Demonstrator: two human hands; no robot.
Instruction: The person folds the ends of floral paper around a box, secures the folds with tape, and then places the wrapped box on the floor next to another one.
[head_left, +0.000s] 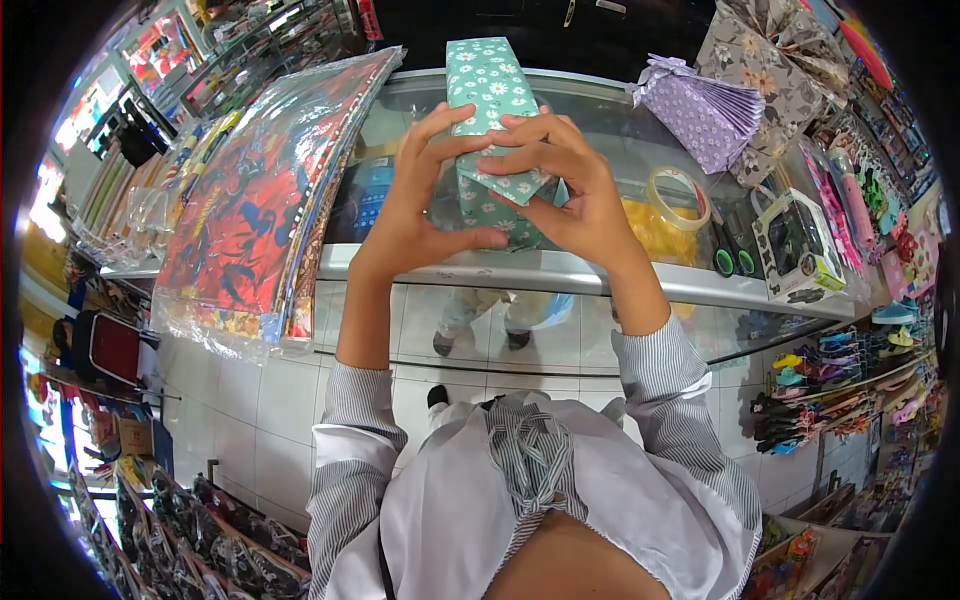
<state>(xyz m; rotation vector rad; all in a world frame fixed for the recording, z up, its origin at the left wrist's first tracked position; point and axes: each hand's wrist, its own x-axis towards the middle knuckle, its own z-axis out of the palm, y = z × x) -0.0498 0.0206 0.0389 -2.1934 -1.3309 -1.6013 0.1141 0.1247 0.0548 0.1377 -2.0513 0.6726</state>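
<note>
One daisy-patterned package (494, 88) is gripped just behind the front edge of the counter (470, 268) by the left hand (412, 203) at its side and the right hand (582, 190) at the paper flap (514, 188), which could spring open if finger pressure slackens.

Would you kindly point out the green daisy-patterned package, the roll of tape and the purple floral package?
Green daisy-patterned package (492, 94): head view, on its upper face.
Roll of tape (654, 193): head view, on the ring's left side.
Purple floral package (692, 115): head view, on its body.
</note>
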